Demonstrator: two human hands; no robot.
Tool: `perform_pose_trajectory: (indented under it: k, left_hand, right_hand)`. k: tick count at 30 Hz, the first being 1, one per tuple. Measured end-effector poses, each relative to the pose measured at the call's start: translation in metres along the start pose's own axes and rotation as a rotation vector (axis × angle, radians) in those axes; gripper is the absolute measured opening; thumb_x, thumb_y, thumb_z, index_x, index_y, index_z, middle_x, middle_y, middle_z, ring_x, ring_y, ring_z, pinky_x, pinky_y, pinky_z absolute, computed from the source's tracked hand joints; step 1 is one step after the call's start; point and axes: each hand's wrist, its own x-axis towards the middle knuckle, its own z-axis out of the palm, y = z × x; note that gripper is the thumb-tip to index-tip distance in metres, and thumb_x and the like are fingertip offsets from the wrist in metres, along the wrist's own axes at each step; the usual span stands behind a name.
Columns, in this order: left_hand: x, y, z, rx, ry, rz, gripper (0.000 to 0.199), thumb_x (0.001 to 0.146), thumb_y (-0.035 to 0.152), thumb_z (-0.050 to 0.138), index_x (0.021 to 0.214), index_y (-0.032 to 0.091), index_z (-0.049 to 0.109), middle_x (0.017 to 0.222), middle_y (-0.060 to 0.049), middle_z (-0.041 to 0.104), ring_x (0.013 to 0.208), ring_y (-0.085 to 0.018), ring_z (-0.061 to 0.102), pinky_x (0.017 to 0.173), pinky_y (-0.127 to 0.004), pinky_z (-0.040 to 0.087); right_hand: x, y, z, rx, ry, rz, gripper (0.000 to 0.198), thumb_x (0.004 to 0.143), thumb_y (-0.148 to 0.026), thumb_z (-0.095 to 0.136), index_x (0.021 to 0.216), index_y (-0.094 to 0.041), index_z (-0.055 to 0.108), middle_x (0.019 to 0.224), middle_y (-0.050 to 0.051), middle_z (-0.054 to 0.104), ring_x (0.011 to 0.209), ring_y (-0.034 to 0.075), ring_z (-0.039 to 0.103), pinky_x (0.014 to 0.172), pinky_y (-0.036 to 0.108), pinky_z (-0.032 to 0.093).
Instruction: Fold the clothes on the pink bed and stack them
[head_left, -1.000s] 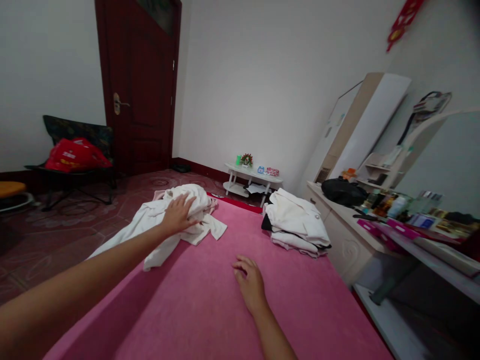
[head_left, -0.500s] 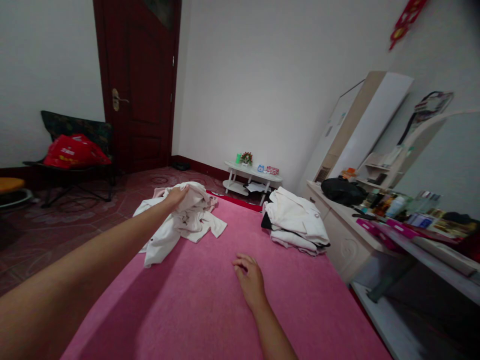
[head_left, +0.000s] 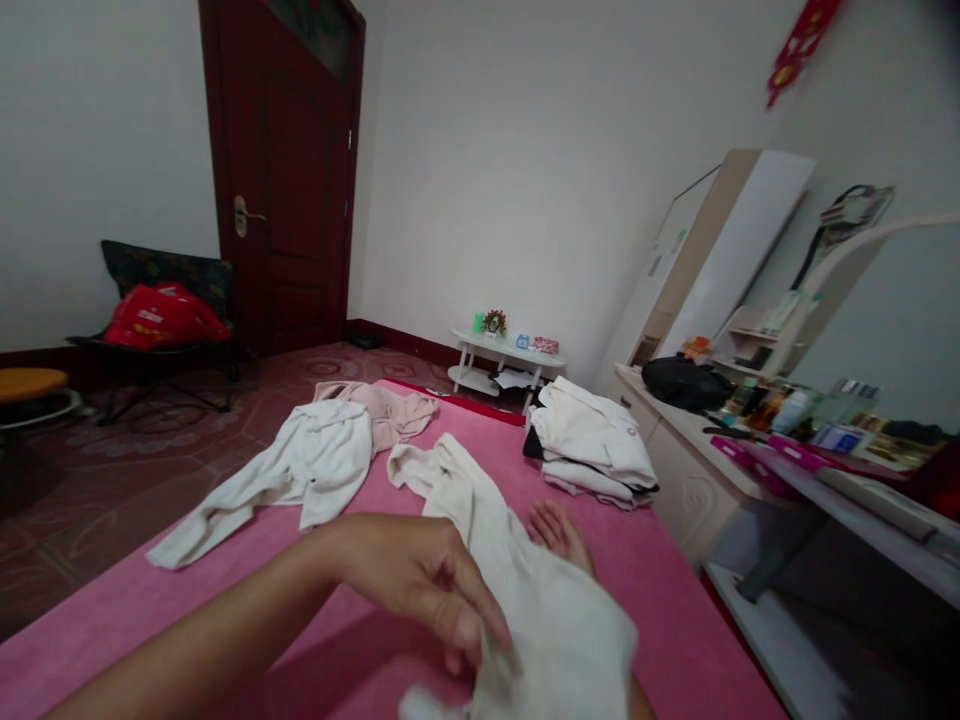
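Cream garment (head_left: 536, 585), one, gripped by your left hand (head_left: 420, 575)

Location: over the middle of the bed (head_left: 667, 590), one end toward the far edge, the near end blurred.
Your left hand: thumb and fingers pinched closed on the cloth.
Your right hand (head_left: 556, 530): just beyond the garment, toward the right edge, fingers loosely open and slightly curled, nothing visible in the palm; cloth partly hides your forearm.
White garment (head_left: 334, 455): one, unfolded, sleeve reaching to the left edge.
Pink garment (head_left: 394, 410): one, crumpled, far left corner, touching the white one.
Folded stack (head_left: 592, 440): mostly white, some black, near the far right corner.
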Motion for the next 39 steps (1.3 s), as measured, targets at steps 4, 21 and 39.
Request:
perform_pose_trajectory:
  k: [4, 21, 39]
  left_hand:
    - [0.018, -0.071, -0.005, 0.317, 0.523, -0.007, 0.047, 0.083, 0.048, 0.055, 0.123, 0.023, 0.059, 0.123, -0.006, 0.062, 0.112, -0.024, 0.057, 0.099, -0.034, 0.040]
    - [0.035, -0.208, -0.005, 0.822, 0.853, -0.329, 0.072, 0.079, 0.065, 0.048, 0.136, 0.021, 0.044, 0.147, -0.015, 0.033, 0.136, -0.033, 0.026, 0.110, -0.051, 0.018]
    - [0.040, -0.196, -0.009, 0.454, 1.208, -0.114, 0.050, 0.091, 0.044, 0.040, 0.133, 0.018, 0.044, 0.137, -0.013, 0.045, 0.128, -0.025, 0.039, 0.108, -0.043, 0.030]
  right_hand:
    - [0.000, -0.010, -0.008, 0.223, -0.131, 0.130, 0.050, 0.069, -0.061, 0.060, 0.096, -0.019, 0.066, 0.111, 0.013, 0.066, 0.105, 0.027, 0.062, 0.090, 0.043, 0.048]
    - [-0.045, -0.091, 0.023, -0.625, -0.434, -0.221, 0.056, 0.059, -0.031, 0.075, 0.114, -0.027, 0.065, 0.117, 0.006, 0.063, 0.109, 0.029, 0.056, 0.096, 0.041, 0.039]
    - [-0.037, -0.130, 0.033, 0.204, 0.337, -0.145, 0.025, 0.066, -0.034, 0.068, 0.081, -0.017, 0.059, 0.070, -0.004, 0.060, 0.061, 0.012, 0.054, 0.056, 0.022, 0.041]
